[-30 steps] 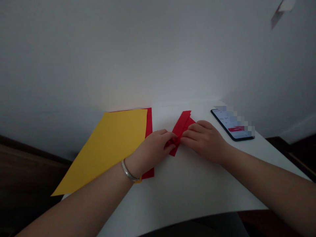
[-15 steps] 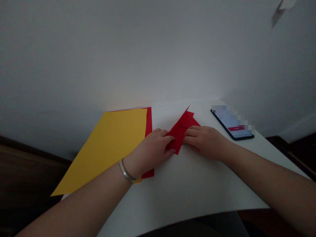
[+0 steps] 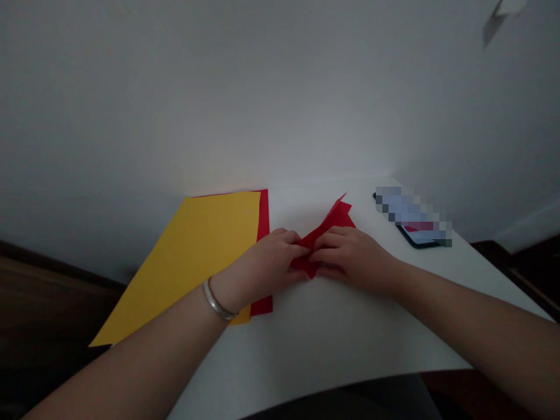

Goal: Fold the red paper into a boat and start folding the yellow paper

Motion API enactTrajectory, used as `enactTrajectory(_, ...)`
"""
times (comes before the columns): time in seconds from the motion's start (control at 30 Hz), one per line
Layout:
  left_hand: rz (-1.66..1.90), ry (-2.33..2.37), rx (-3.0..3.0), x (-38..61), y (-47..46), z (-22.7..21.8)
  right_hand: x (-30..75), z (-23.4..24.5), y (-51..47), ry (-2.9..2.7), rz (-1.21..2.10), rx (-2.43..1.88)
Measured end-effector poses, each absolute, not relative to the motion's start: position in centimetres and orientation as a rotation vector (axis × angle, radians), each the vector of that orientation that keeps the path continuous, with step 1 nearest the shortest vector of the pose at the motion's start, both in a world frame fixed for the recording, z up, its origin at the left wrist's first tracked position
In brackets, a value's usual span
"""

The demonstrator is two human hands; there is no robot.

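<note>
Between my hands, on the white table, is a piece of folded red paper [image 3: 336, 216] with pointed ends sticking up toward the wall. My left hand [image 3: 277, 259], with a silver bangle on its wrist, pinches the paper's left end between thumb and fingers. From the other side my right hand [image 3: 350, 256] grips the paper, its fingertips bent over the near part close to my left fingertips. My fingers hide the lower right part of the paper and some of its folds.
Left of my hands lie yellow sheets [image 3: 205, 245] over red sheets [image 3: 265, 216], partly under my left forearm and jutting past the table's left edge. A phone [image 3: 415, 236] lies at the right. The white table [image 3: 315, 344] meets a wall behind.
My right hand has moved left toward my left hand, and its fingers now cover more of the paper. The paper's upper points have shifted right, and its middle looks more bent.
</note>
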State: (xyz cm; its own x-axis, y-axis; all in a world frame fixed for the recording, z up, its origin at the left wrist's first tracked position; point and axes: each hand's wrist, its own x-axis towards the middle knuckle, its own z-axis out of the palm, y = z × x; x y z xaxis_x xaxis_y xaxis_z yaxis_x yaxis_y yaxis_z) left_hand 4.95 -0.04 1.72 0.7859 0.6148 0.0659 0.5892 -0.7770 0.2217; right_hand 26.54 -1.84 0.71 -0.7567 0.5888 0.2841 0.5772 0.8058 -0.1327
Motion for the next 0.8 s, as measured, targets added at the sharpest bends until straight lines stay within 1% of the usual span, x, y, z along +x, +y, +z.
enactTrajectory(0.1,0.196,0.95,2.832,5.08,-0.03,1.69,26.27,0.6,-1.87,-2.719,-0.044,-0.753)
enactTrajectory(0.2,0.212,0.936,2.847,5.1,-0.04,1.84,26.03,0.71,-2.04,-2.693,-0.051,-0.823)
enactTrajectory(0.43,0.229,0.962,2.89,5.25,-0.11,1.88,26.16,0.62,-1.89,-2.537,0.157,-1.1)
enactTrajectory(0.57,0.217,1.03,2.905,5.5,-0.28,1.63,25.99,0.35,-1.59,-2.477,0.319,-1.179)
enactTrajectory(0.8,0.267,1.214,2.764,5.91,-0.87,1.83,26.2,0.28,-1.42,-2.417,0.449,-1.208)
